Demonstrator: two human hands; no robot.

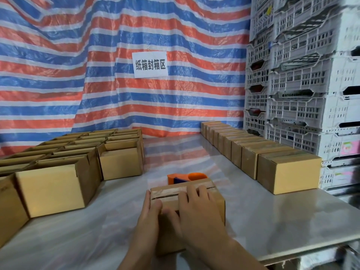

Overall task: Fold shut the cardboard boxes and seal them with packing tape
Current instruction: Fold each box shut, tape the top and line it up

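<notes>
A small cardboard box stands in front of me on the steel table, flaps folded shut, with clear tape along its top seam. My left hand lies flat against the box's left side, fingers straight. My right hand presses flat on the box top, fingertips on the taped seam. An orange and blue tape dispenser sits just behind the box, partly hidden by it.
Several open boxes are grouped on the left of the table. A row of several taped boxes runs along the right side. Stacked white plastic crates rise at the right; a striped tarp with a paper sign hangs behind.
</notes>
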